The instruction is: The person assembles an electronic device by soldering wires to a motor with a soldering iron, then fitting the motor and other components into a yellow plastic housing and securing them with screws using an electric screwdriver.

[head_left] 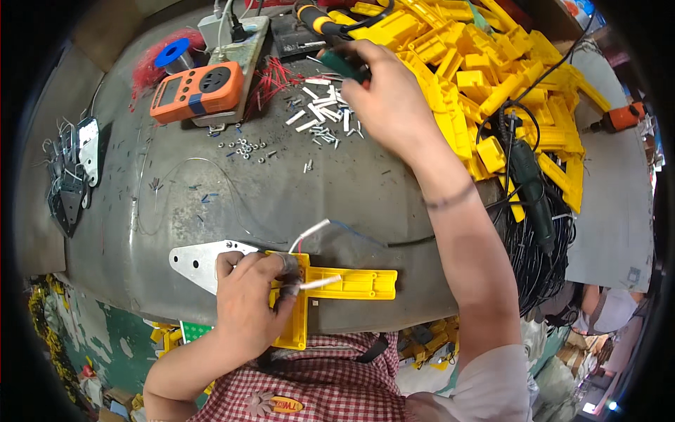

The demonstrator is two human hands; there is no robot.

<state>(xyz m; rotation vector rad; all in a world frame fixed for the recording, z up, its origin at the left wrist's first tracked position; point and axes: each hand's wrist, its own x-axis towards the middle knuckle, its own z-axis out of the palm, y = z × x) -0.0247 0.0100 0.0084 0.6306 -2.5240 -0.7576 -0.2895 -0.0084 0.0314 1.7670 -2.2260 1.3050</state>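
Note:
My left hand is closed on a yellow plastic housing at the front edge of the table. A silver metal plate with holes juts out to the left of that hand. White-sleeved wires rise from the housing, and one joins a black cable running right. My right hand is raised over the far middle of the table, its fingers round a dark green tool handle; the tool's working end cannot be made out. Beneath that hand lie short white sleeves and screws.
Yellow plastic housings are heaped at the back right, with a dark green power tool and black cables beside them. An orange multimeter, blue spool and red wires stand back left. Nuts lie mid-table; metal plates far left.

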